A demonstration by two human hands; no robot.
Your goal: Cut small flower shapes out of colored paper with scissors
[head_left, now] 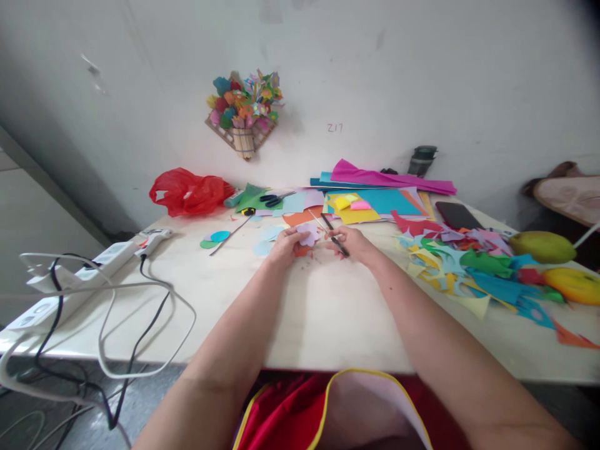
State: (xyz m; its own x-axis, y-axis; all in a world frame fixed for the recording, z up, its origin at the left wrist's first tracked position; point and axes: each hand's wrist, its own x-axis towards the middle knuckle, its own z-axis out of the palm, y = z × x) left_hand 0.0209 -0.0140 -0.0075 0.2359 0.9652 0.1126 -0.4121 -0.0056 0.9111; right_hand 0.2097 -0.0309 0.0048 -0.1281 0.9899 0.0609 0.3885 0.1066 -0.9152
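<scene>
We see a big pale wall [375, 75], and in front of it a long white counter [323, 331]. At the right is a messy heap of cut paper scraps [492, 284] in lots of colors. At the left we see white power strips [112, 253] with tangled cords [182, 297]. A bunch of bright flowers [244, 106] hangs on the wall. A crinkly red plastic bag [187, 190] sits at the back left, and colored paper sheets [389, 201] lie at the back right.

Two bare hands work near the middle. The right hand [355, 244] has its fingers curled around a thin black tool [341, 248], too small for us to name. The left hand [282, 246] pinches with its fingers close together.

Dark-handled scissors [270, 200] lie behind, on the counter's far side. Smaller is the purple paper flower [307, 234], held in the left fingers, just beside the tool.
</scene>
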